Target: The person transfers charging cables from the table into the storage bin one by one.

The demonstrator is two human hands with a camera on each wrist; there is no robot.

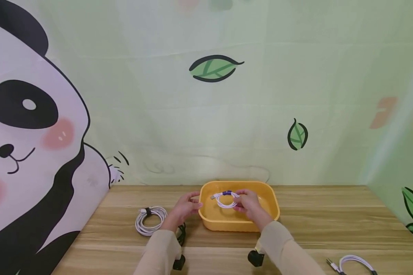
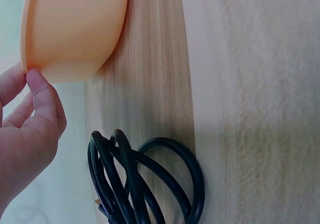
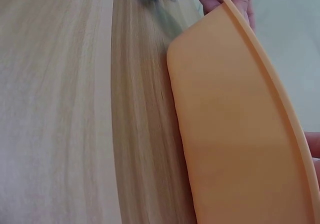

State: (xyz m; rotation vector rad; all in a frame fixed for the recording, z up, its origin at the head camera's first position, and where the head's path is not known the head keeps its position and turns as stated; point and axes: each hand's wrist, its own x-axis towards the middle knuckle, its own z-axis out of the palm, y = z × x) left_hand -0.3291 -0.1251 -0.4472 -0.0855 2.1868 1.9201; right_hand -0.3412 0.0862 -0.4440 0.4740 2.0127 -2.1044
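Observation:
My right hand (image 1: 248,204) pinches a coiled white USB cable (image 1: 222,206), bound with a blue tie, above the inside of a yellow plastic basin (image 1: 238,226). At the basin's left side, my left hand (image 1: 185,209) grips the rim between thumb and fingers, which the left wrist view shows closely. Below that hand lies a coiled black cable (image 2: 172,179), mostly hidden behind the left forearm in the head view. In the right wrist view the basin wall (image 3: 235,109) covers the held cable and nearly all of the right hand.
Left of the basin, a thick white coiled cable (image 1: 141,228) with a black tie lies on the wooden table (image 1: 323,214). Another white cable (image 1: 355,258) is at the front right, cut off by the frame. A cloth with panda and leaf prints (image 1: 213,68) hangs behind.

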